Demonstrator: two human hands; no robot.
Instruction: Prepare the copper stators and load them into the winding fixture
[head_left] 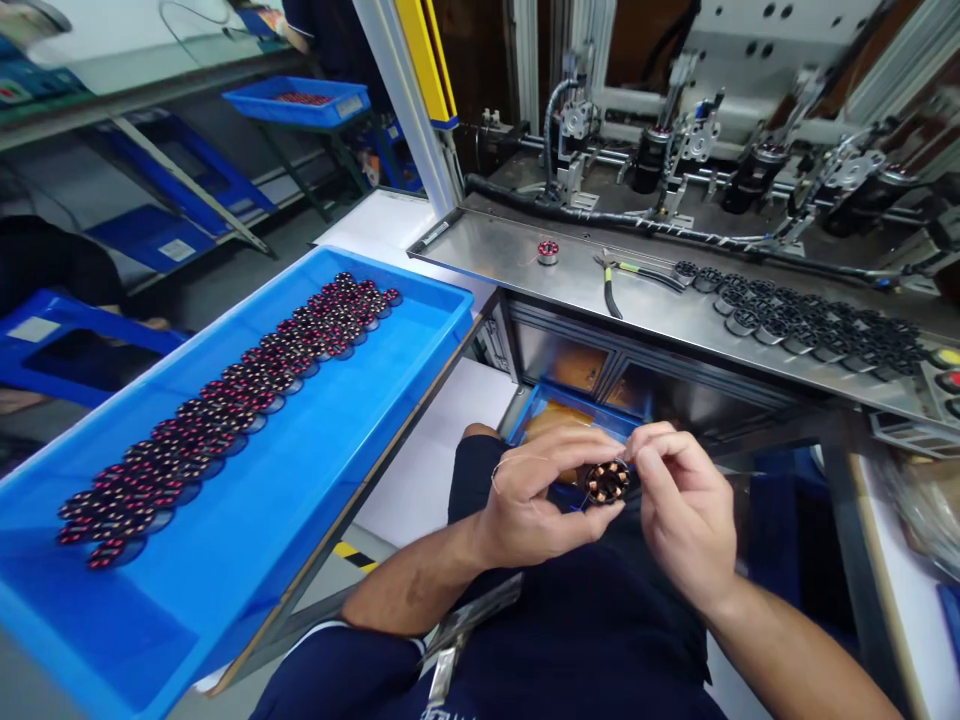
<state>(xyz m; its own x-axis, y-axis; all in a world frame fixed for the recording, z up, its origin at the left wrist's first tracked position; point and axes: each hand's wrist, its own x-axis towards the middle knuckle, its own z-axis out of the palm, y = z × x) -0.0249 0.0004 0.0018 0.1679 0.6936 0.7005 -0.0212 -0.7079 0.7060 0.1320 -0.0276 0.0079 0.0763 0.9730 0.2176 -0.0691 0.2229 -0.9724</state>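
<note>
My left hand is closed around a small round stator wound with copper wire, held over my lap. A thin loose copper wire arcs up from it past my left fingers. My right hand pinches at the stator's upper right edge with thumb and fingertips pressed together. Both hands meet on the part, just below the metal bench edge.
A blue tray at my left holds several rows of wound stators. The steel bench carries one wound stator, pliers and several bare black stator cores. A winding machine stands behind. A small blue bin sits under the bench.
</note>
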